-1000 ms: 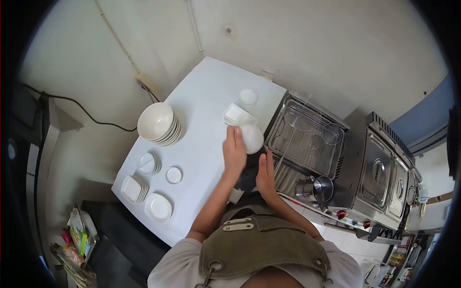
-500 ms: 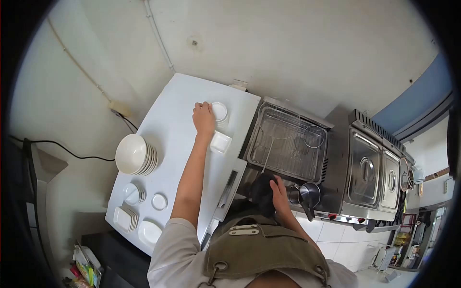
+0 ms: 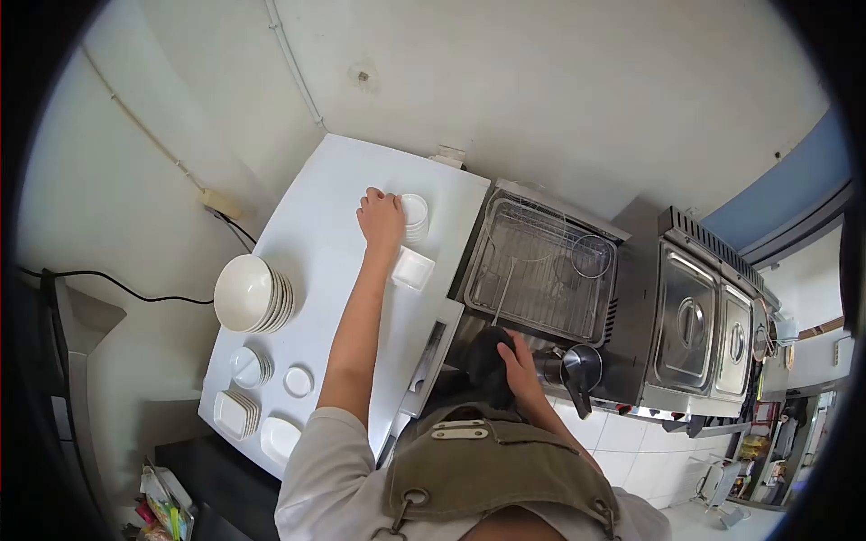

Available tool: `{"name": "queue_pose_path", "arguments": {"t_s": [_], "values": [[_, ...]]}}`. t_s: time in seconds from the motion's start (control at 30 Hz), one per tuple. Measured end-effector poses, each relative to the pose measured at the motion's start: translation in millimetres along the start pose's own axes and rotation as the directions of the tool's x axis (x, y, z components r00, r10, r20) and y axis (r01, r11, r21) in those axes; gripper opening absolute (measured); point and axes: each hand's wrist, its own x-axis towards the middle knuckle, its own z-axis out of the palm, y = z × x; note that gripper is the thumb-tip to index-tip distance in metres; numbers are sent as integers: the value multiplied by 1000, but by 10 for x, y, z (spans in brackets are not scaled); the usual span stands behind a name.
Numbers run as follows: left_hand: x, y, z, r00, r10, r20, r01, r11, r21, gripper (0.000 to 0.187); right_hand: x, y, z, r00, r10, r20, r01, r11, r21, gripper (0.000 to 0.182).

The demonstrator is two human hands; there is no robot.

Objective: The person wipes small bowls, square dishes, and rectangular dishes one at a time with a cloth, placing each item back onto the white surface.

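Single head-worn fisheye view, steeply downward over white table (image 3: 316, 261).

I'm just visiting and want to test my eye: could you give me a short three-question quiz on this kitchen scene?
1. True or false: the left hand rests against the stack of small round cups on the white table.
2. Which lies nearest that stack? A) the stack of large bowls B) the small square dishes C) the metal jug
3. What does the right hand touch?

Key: 1 true. 2 B. 3 A dark object at the counter's front edge; what it is cannot be told.
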Motion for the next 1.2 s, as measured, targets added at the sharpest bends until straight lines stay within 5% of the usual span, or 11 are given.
{"name": "queue_pose_path", "arguments": {"t_s": [0.23,0.3,0.4,0.47,0.53,0.67,0.77,0.9,1.03,1.13,1.2], "values": [[-57,-186,-185,994,-107,-1,103,959,-264,27,-49,-31,148,1000,-4,23,6,997,-80,30],[-218,-311,-395,973,-227,-25,165,775,-610,26,-75,-124,254,999,9,48,-4,995,-104,30],[-842,-512,-860,903,-388,-184,143,677,-722,24,-71,-57,363,990,38,133,-22,993,-119,31],[-1439,-750,-1014,848,-517,-114,295,640,-709,26,-62,30,457,975,56,214,-34,994,-106,31],[-2087,-1143,-882,854,-442,-274,282,836,-470,42,-65,86,580,964,71,254,-73,997,-4,32],[-2867,-1378,-1145,753,-572,-326,530,821,-213,69,-45,132,826,926,-9,377,25,999,-37,30],[-3166,-1545,-1244,729,-631,-267,627,771,-110,88,-83,30,1033,893,-27,450,54,997,-48,29],[-3260,-1625,-1338,632,-771,-78,721,622,-305,90,-147,17,1230,841,-111,530,117,993,22,27],[-3302,-1688,-1326,668,-736,-108,616,628,-475,85,-265,66,1331,837,-93,539,85,996,39,26],[-3259,-1599,-1442,748,-662,50,521,538,-663,79,-288,69,1377,851,-97,517,92,995,36,30],[-3184,-1486,-1528,796,-590,136,474,467,-747,79,-277,39,1379,857,-16,515,-40,994,97,34]]}}
